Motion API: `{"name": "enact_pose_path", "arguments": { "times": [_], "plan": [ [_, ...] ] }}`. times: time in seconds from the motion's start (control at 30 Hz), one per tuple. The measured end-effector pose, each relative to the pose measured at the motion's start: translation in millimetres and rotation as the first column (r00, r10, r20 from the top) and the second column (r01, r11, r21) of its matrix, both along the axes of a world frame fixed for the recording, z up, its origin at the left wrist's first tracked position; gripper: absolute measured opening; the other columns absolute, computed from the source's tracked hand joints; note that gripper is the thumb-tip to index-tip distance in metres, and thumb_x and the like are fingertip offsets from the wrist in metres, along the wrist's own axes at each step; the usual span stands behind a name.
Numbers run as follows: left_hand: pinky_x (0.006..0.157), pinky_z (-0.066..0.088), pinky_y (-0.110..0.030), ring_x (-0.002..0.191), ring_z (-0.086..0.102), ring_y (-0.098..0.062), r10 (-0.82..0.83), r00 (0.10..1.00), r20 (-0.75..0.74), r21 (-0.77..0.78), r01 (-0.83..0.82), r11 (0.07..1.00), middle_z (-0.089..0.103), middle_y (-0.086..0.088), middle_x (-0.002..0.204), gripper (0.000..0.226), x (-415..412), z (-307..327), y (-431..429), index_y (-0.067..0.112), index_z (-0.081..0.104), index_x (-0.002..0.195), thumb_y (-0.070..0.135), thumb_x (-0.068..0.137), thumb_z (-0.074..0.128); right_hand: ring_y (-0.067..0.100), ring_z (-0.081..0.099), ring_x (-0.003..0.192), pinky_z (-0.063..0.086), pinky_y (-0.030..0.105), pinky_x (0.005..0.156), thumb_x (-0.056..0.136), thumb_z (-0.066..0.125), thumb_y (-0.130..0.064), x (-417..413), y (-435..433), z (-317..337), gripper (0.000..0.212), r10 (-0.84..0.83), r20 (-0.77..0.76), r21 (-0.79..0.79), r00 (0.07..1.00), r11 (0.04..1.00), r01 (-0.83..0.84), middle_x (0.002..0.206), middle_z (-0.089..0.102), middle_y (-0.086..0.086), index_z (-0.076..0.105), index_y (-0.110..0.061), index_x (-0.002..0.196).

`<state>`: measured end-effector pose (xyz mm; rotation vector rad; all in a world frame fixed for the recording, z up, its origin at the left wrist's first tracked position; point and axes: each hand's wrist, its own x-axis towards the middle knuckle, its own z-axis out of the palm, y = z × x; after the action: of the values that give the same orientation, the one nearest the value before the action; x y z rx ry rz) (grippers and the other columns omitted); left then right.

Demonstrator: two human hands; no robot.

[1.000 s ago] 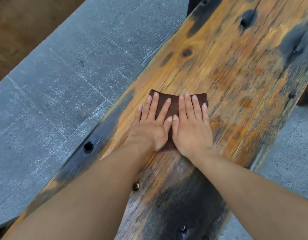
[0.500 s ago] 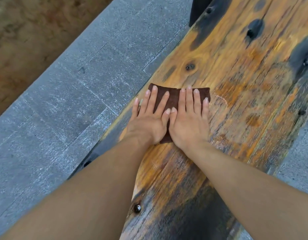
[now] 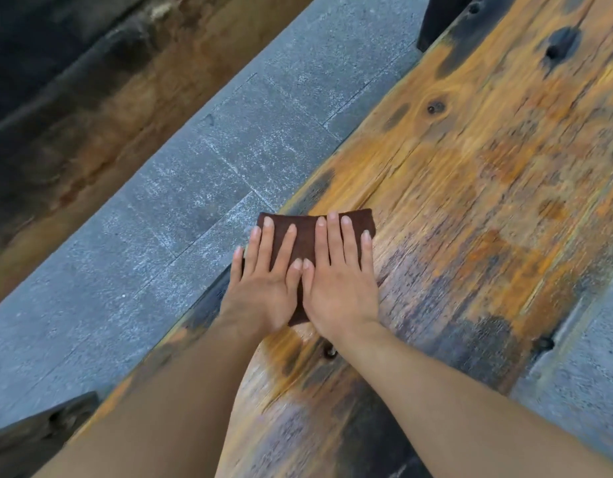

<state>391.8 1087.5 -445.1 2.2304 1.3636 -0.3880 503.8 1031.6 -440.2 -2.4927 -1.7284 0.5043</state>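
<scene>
A dark brown cloth (image 3: 307, 236) lies flat on a weathered orange and black wooden plank (image 3: 470, 201), near the plank's left edge. My left hand (image 3: 263, 281) presses on the cloth's left half with straight, spread fingers. Beside it, thumbs touching, my right hand (image 3: 339, 281) presses flat on the right half. Most of the cloth is hidden under the two hands; only its far edge and a strip between the hands show.
Grey paving slabs (image 3: 194, 188) run along the plank's left side, with a brown earthy strip (image 3: 74, 115) beyond. More grey paving (image 3: 581, 374) lies at the right. Dark bolt holes (image 3: 560, 43) and knots dot the plank. A black support (image 3: 439, 19) stands at the far end.
Both hands have slid the cloth leftward across the plank toward its left edge. The view has shifted, showing more of the paving and the earthy strip on the left.
</scene>
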Motion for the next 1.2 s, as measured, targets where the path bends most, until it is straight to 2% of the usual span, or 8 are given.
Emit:
{"name": "enact_pose_path", "arguments": {
  "times": [0.23, 0.4, 0.53, 0.67, 0.73, 0.83, 0.97, 1.2],
  "plan": [
    [0.104, -0.03, -0.029, 0.127, -0.045, -0.004, 0.089, 0.996, -0.023, 0.003, -0.088, 0.996, -0.051, 0.013, 0.136, 0.051, -73.2, 6.7, -48.1, 0.048, -0.039, 0.128, 0.049, 0.098, 0.002, 0.021, -0.023, 0.142, -0.021, 0.043, 0.113, 0.096, 0.005, -0.036, -73.9, -36.6, 3.3, 0.06, 0.061, -0.011, -0.002, 0.998, 0.998, -0.062, 0.157, -0.019, 0.008, -0.016, -0.009, 0.146],
    [0.107, -0.029, -0.033, 0.126, -0.047, -0.006, 0.102, 0.992, -0.071, -0.012, -0.103, 0.995, -0.051, 0.008, 0.137, 0.052, -98.2, 14.0, -75.0, 0.041, -0.038, 0.132, 0.047, 0.098, 0.0, 0.023, -0.023, 0.142, -0.015, 0.044, 0.115, 0.096, 0.004, -0.036, -96.4, -59.7, 3.3, 0.061, 0.106, -0.015, 0.009, 0.994, 0.994, -0.106, 0.157, -0.016, 0.009, -0.01, -0.008, 0.149],
    [0.101, -0.035, -0.033, 0.123, -0.051, -0.014, 0.078, 0.984, -0.158, 0.043, -0.072, 0.996, -0.052, -0.001, 0.137, 0.054, -100.1, 21.1, -91.9, 0.029, -0.044, 0.13, 0.043, 0.096, -0.005, 0.025, -0.022, 0.142, -0.011, 0.045, 0.116, 0.097, 0.007, -0.037, -97.4, -73.3, 4.7, 0.062, 0.155, -0.01, 0.01, 0.988, 0.988, -0.155, 0.157, -0.015, 0.01, -0.008, -0.007, 0.149],
    [0.112, -0.023, -0.037, 0.128, -0.045, -0.022, 0.11, 0.982, -0.156, 0.013, -0.109, 0.994, -0.052, -0.009, 0.136, 0.056, -88.1, 23.4, -95.8, 0.016, -0.041, 0.135, 0.036, 0.097, -0.004, 0.025, -0.025, 0.141, -0.012, 0.045, 0.116, 0.098, 0.006, -0.039, -86.0, -73.3, 4.5, 0.061, 0.23, -0.013, 0.008, 0.973, 0.973, -0.23, 0.155, -0.019, 0.01, -0.012, -0.007, 0.148],
    [0.115, -0.017, -0.04, 0.129, -0.043, -0.026, 0.125, 0.982, -0.14, -0.013, -0.128, 0.992, -0.053, -0.013, 0.135, 0.054, -80.4, 22.6, -93.0, 0.013, -0.04, 0.134, 0.035, 0.094, -0.011, 0.024, -0.026, 0.14, -0.014, 0.043, 0.115, 0.099, 0.006, -0.04, -77.3, -70.0, 3.9, 0.061, 0.249, -0.01, 0.012, 0.968, 0.968, -0.249, 0.154, -0.02, 0.01, -0.013, -0.008, 0.147],
    [0.111, -0.022, -0.037, 0.127, -0.047, -0.026, 0.117, 0.99, -0.075, -0.009, -0.118, 0.993, -0.051, -0.014, 0.137, 0.056, -62.2, 17.8, -81.6, 0.014, -0.039, 0.134, 0.038, 0.087, -0.023, 0.025, -0.024, 0.141, -0.014, 0.043, 0.115, 0.099, 0.006, -0.039, -58.2, -61.5, 0.2, 0.06, 0.227, 0.012, 0.023, 0.974, 0.974, -0.227, 0.155, -0.018, 0.01, -0.012, -0.008, 0.148],
    [0.104, -0.031, -0.028, 0.126, -0.049, -0.012, 0.087, 0.996, 0.024, 0.002, -0.087, 0.996, -0.053, 0.001, 0.136, 0.055, -25.2, 9.0, -53.2, 0.026, -0.035, 0.136, 0.039, 0.098, 0.003, 0.026, -0.012, 0.144, -0.007, 0.044, 0.117, 0.099, 0.009, -0.039, -17.7, -39.8, -4.3, 0.06, 0.17, 0.035, 0.048, 0.985, 0.984, -0.171, 0.157, -0.007, 0.009, -0.002, -0.009, 0.15],
    [0.104, -0.032, -0.026, 0.129, -0.046, -0.01, -0.084, 0.993, 0.082, 0.085, 0.077, 0.993, -0.048, 0.001, 0.14, 0.052, 62.4, -2.3, 3.1, 0.029, -0.033, 0.137, 0.044, 0.095, -0.006, 0.024, -0.011, 0.145, -0.007, 0.042, 0.118, 0.097, 0.004, -0.04, 69.7, 0.3, -7.0, 0.061, 0.051, 0.04, 0.044, 0.998, 0.998, -0.053, 0.159, -0.004, 0.007, -0.002, -0.012, 0.15]
  ]
}}
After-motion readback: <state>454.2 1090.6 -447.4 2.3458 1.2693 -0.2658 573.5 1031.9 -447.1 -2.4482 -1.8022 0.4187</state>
